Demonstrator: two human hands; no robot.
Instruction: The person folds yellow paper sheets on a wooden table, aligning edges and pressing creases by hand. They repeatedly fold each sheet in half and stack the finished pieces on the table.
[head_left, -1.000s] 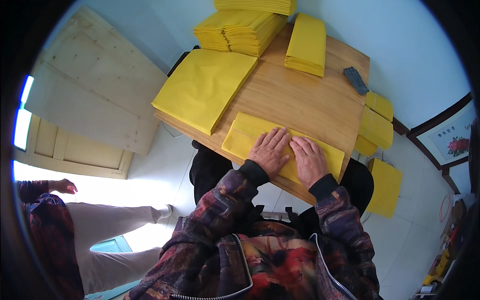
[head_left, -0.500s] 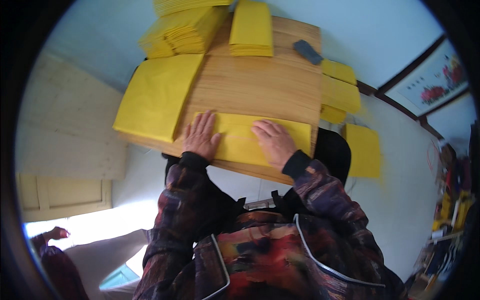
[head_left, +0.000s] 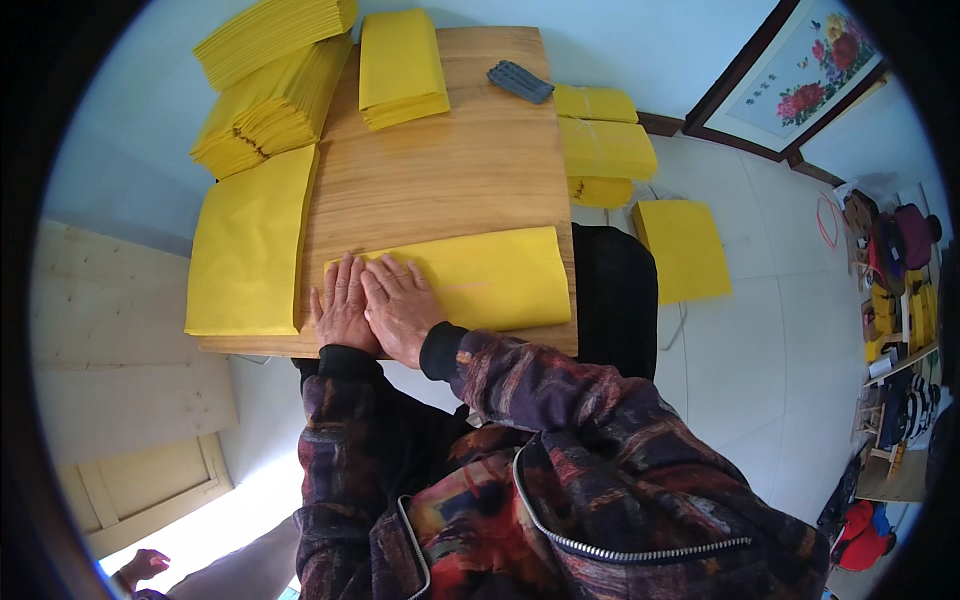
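Observation:
A folded yellow paper sheet lies lengthwise along the near edge of the wooden table. My left hand presses flat on its left end, fingers stretched forward. Right beside it, touching or slightly overlapping it, my right hand lies flat on the same paper with its fingers extended. Neither hand grips anything. Left of my hands is a pile of wide yellow sheets at the table's left edge.
Stacks of folded yellow paper stand at the far left, another yellow stack at the back. A dark grey cloth-like item lies far right. Yellow bundles and a yellow pile sit right of the table. Another person's hand shows lower left.
My right hand has slid left along the paper and now rests against my left hand. The view has turned, so the table appears farther left.

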